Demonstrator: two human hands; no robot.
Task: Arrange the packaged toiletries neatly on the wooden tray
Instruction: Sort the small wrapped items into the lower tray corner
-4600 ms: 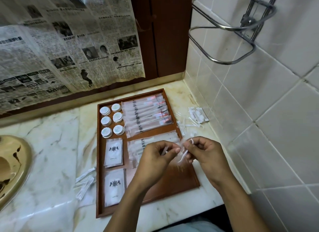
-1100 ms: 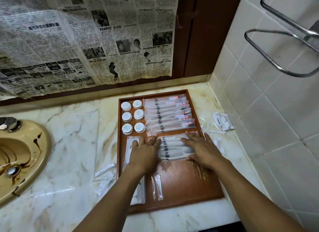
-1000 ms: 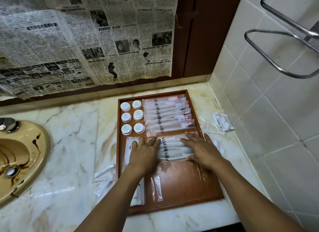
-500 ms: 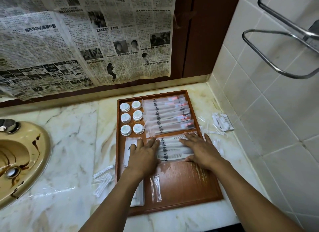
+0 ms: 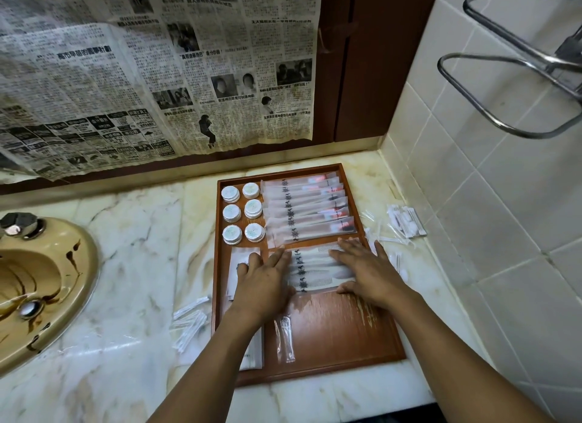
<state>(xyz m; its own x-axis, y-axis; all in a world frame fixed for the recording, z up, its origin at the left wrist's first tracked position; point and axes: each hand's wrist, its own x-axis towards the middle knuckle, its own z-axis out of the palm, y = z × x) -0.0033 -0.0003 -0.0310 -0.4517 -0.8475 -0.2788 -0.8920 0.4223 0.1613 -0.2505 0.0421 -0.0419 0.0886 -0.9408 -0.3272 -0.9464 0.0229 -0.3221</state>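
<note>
A wooden tray [image 5: 340,337] lies on the marble counter. Several round white jars [image 5: 242,213] stand in its far left corner, beside a row of packed toothbrushes [image 5: 310,213]. Below them lies a stack of packed combs [image 5: 315,271]. My left hand [image 5: 263,284] lies flat with straight fingers on the stack's left end and partly covers a white sachet [image 5: 241,265]. My right hand [image 5: 368,271] presses flat on the right end. A small clear packet [image 5: 285,336] lies on the tray's bare wood, with another white sachet [image 5: 252,350] to its left under my forearm.
Loose cotton-swab packets lie on the counter to the right of the tray [image 5: 406,221] and to its left [image 5: 189,320]. A beige sink [image 5: 41,284] sits at the left. Newspaper [image 5: 151,70] covers the back wall; a metal rack [image 5: 516,63] sticks out from the tiled right wall.
Earlier both hands pinched a small clear packet above the tray; it now lies on the wood. Over the last second both hands have stayed flat on the comb stack.
</note>
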